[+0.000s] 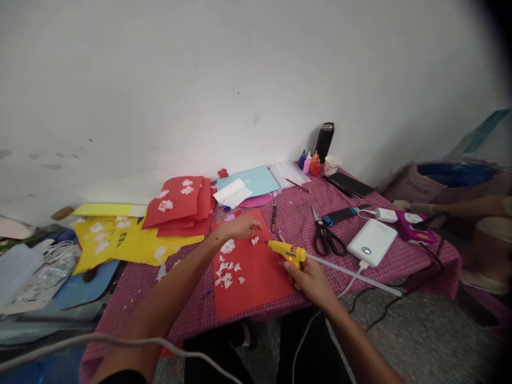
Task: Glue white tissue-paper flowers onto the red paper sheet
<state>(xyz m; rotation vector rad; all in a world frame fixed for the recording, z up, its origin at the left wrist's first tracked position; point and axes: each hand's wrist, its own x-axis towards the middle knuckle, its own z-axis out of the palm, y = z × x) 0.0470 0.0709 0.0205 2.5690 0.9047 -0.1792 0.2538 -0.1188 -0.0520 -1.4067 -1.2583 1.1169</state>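
Observation:
My right hand point(306, 274) grips a yellow hot glue gun point(288, 252) whose orange light is lit. A long clear glue stick point(352, 273) sticks out of its back. The nozzle points left, close to a small white paper piece point(255, 241). My left hand point(242, 226) is closed in a pinch over the upper part of a red paper sheet point(256, 290), with that white piece at its fingertips. A white paper flower point(228, 246) and several loose white paper petals point(227, 280) lie on the sheet's left side.
On the checked tablecloth point(180, 290) lie red flowered sheets point(176, 202), yellow sheets point(132, 240), black scissors point(326, 237), a white power bank point(372, 242) and a purple power strip point(414, 226). A black bottle point(325, 141) stands behind. A white cable point(120, 340) crosses the foreground.

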